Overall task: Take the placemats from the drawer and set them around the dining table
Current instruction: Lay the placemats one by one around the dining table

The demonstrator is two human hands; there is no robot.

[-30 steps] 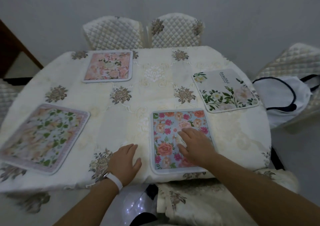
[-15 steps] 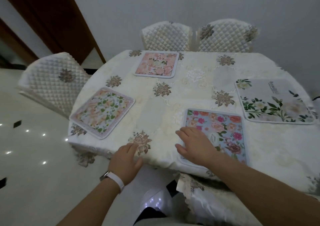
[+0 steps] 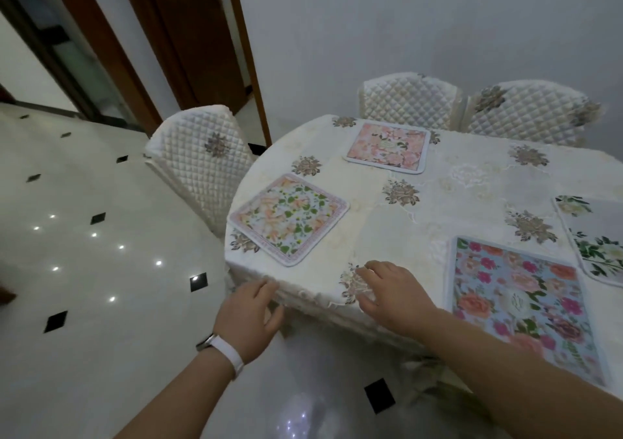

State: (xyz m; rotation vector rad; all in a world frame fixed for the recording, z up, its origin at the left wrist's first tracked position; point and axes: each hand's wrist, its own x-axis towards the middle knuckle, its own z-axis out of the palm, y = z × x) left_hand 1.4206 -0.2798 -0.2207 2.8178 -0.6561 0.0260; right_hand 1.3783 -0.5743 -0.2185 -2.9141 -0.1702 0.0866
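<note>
Several floral placemats lie flat on the round dining table [image 3: 397, 236] with its cream cloth: a blue one with pink roses [image 3: 519, 300] at the near right, a white one with green leaves [image 3: 596, 236] cut off at the right edge, a pink one [image 3: 389, 147] at the far side, and a peach-and-green one [image 3: 290, 217] at the left edge. My right hand [image 3: 392, 290] rests open on the tablecloth left of the blue mat, holding nothing. My left hand [image 3: 251, 317], a white watch on its wrist, hovers with relaxed fingers at the table's near-left edge.
Quilted cream chairs stand at the table: one on the left [image 3: 202, 162], two at the far side [image 3: 409, 101] [image 3: 529, 111]. A glossy tiled floor [image 3: 84, 287] spreads to the left. Brown door frames [image 3: 141, 51] stand behind.
My view has swung left along the table. My right hand slid off the blue placemat onto the bare cloth. My left hand moved off the table top to its edge.
</note>
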